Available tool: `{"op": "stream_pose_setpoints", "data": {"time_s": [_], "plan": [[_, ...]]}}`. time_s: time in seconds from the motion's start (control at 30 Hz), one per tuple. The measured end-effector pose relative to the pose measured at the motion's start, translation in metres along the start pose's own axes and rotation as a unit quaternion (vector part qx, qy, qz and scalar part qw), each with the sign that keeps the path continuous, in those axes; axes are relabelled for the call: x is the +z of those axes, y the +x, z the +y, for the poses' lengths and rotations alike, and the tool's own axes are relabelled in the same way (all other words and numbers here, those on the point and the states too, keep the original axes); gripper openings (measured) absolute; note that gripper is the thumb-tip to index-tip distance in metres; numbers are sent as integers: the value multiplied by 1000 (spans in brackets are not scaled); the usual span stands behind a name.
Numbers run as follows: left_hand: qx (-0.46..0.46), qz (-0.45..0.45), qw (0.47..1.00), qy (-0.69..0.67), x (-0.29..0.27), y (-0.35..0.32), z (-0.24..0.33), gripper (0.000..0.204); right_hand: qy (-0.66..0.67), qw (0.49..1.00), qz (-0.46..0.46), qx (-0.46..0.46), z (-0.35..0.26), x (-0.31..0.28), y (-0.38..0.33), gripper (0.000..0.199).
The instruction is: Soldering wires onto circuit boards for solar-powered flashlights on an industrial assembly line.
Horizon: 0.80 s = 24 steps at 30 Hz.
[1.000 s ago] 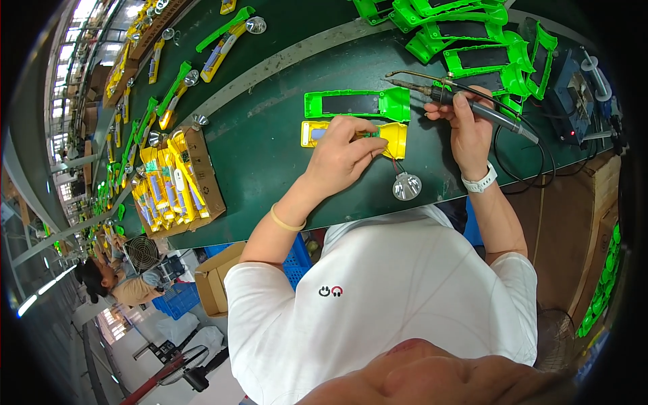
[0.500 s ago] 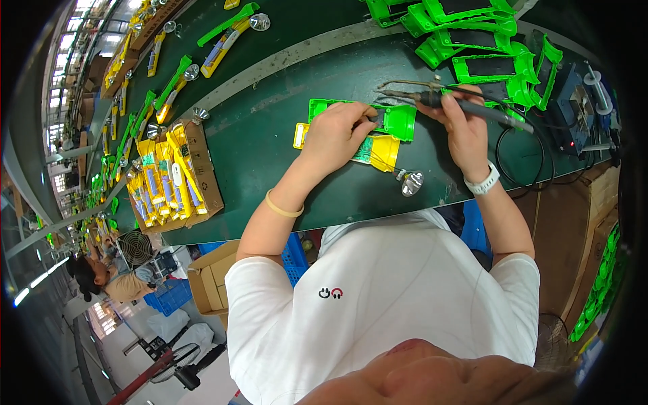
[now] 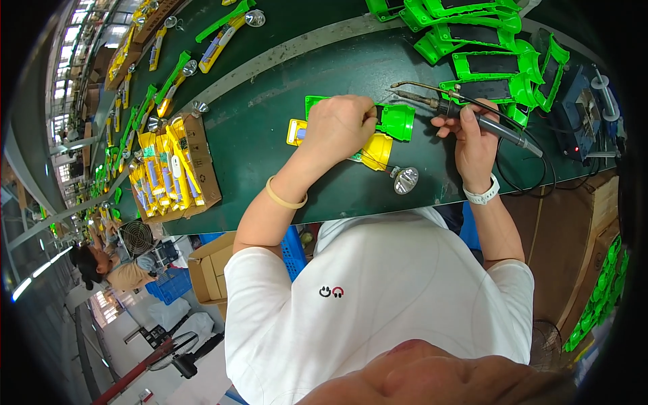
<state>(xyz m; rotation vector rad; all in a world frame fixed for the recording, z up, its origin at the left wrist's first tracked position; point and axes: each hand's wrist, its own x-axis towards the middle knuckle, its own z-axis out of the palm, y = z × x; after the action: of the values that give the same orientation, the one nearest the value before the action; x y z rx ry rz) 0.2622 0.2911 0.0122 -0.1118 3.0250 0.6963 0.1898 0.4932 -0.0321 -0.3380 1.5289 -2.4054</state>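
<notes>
I am looking down at my own two hands over a dark green workbench. My left hand lies palm down, fingers curled, pressing on a bright green plastic housing that lies flat on the bench in front of my chest. The housing is long and narrow with a rounded, wider head; its long axis runs left to right across the bench, the round head pointing toward my right hand, and my hand hides its middle. Just under it, touching it, lies a yellow housing of like shape, on nearly the same line. My right hand is closed around the dark handle of a soldering iron, held like a pen; its thin metal tip points left toward the head of the green housing, and its cable trails off to my right. A small round silver reflector sits on the bench just below the yellow housing. More green housings are piled beyond my right hand.
</notes>
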Motion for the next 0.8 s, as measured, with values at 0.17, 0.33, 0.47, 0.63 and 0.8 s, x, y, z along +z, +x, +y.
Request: {"op": "stream_pose_setpoints", "data": {"time_s": [0.17, 0.33, 0.47, 0.63, 0.8], "plan": [[-2, 40, 999, -12, 5, -7, -2, 11, 30, 999, 9, 28, -3, -13, -2, 21], [42, 77, 992, -91, 8, -20, -10, 13, 61, 997, 35, -10, -15, -20, -5, 21], [12, 83, 993, -88, 9, -15, -3, 11, 28, 1000, -4, -13, -9, -30, -6, 19], [36, 38, 998, -18, 6, -10, -4, 7, -22, 998, -61, 17, -4, -25, -10, 24], [39, 22, 999, 6, 8, -4, -1, 7, -64, 993, -98, 33, 3, -24, -7, 25]]}}
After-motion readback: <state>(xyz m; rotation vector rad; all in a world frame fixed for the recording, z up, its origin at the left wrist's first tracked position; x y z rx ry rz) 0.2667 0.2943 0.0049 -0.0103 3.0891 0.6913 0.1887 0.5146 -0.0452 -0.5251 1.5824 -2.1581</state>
